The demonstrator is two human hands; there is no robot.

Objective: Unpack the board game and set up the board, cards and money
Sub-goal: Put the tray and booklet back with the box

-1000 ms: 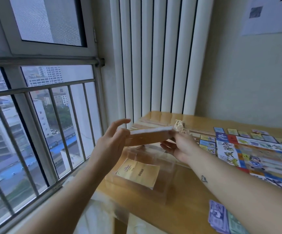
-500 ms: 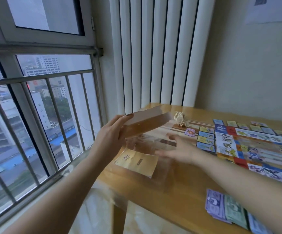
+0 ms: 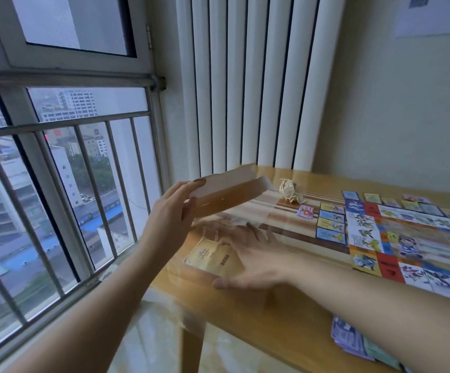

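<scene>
At five o'clock, nearest you, a stack of paper money (image 3: 353, 343) lies on the wooden table (image 3: 286, 327). At the centre of your view your right hand (image 3: 256, 267) hovers palm down, fingers spread wide and blurred, holding nothing. A gold booklet (image 3: 213, 257) lies at its nine o'clock; whether they touch cannot be told. At eleven o'clock of that hand, your left hand (image 3: 175, 211) grips one end of a tilted flat brown box piece (image 3: 229, 195), raised off the table. At three o'clock the game board (image 3: 420, 238) lies flat, with a column of cards (image 3: 330, 223) just beside it. Beyond them sits a crumpled cord (image 3: 288, 189).
</scene>
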